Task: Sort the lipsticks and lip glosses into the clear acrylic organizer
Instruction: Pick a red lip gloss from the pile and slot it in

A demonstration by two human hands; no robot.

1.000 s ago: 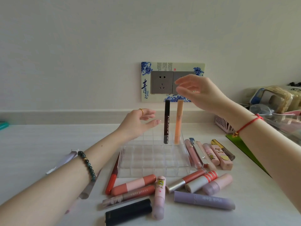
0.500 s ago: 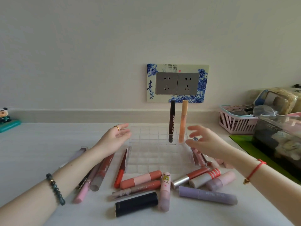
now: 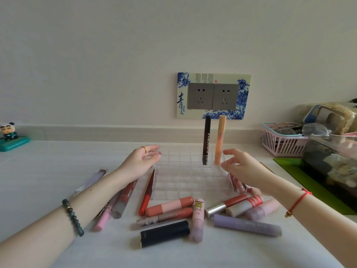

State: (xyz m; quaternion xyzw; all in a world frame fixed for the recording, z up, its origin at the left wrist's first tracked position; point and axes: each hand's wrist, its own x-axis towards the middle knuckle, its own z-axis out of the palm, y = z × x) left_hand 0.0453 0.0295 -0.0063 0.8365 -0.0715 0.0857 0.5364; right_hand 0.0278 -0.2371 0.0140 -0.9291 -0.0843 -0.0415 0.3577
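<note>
Presently, neither hand holds a tube. The left hand [image 3: 140,162] lies at the left rear corner of the organizer [image 3: 190,182], fingers [image 3: 154,151] loosely extended; contact with the wall is unclear. The right hand [image 3: 244,168] hovers at the right wall, fingers spread wide and empty, just beside the peach tube [image 3: 220,138]. That and the dark tube [image 3: 206,138] stand upright in rear cells.

Risk: both stand tall in shallow cells, so a brush from the right fingers would likely tip them. A nudge could also slide the light organizer.

Loose tubes [image 3: 170,206] lie on the bench [image 3: 48,171], crowding the organizer's left, front and right sides, some under the right forearm. A pink basket [image 3: 280,142] and green mat [image 3: 309,180] sit to the right.
</note>
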